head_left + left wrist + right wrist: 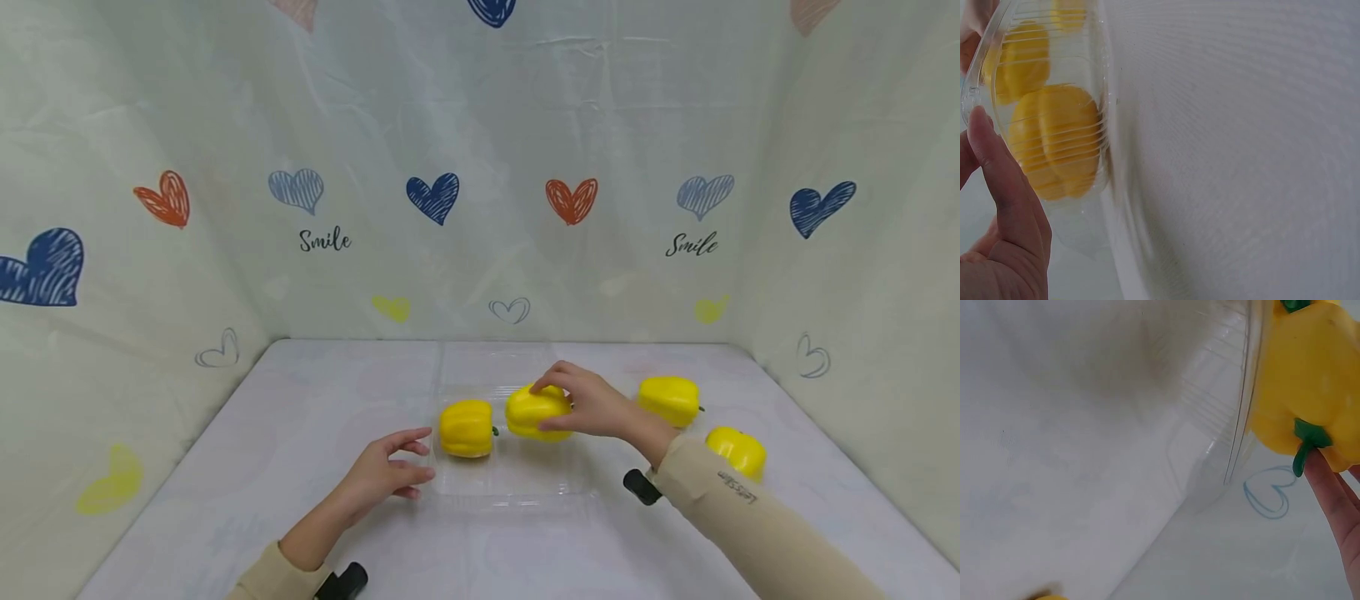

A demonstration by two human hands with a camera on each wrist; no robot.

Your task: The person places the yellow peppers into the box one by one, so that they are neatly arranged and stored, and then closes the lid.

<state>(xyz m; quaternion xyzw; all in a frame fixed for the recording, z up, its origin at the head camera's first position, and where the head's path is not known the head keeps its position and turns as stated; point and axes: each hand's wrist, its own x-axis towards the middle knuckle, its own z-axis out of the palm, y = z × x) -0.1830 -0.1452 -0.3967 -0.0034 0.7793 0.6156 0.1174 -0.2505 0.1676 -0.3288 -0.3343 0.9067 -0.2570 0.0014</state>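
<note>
A clear plastic clamshell box (517, 485) lies on the table, its lid (487, 364) folded back behind it. In its left half sits a yellow bell pepper (465, 429), seen through the ribbed wall in the left wrist view. My right hand (592, 404) grips another bell pepper (525, 414) over the box's right half; its green stem (1312, 434) shows beside a fingertip in the right wrist view. At the box's left edge is my left hand (384, 471), thumb and fingers apart, with a fingertip against the rim (975, 94).
Two more yellow bell peppers, one farther back (669, 400) and one nearer (738, 452), lie on the table right of the box, by my right forearm. A white curtain (510, 125) printed with hearts encloses the table's back and sides.
</note>
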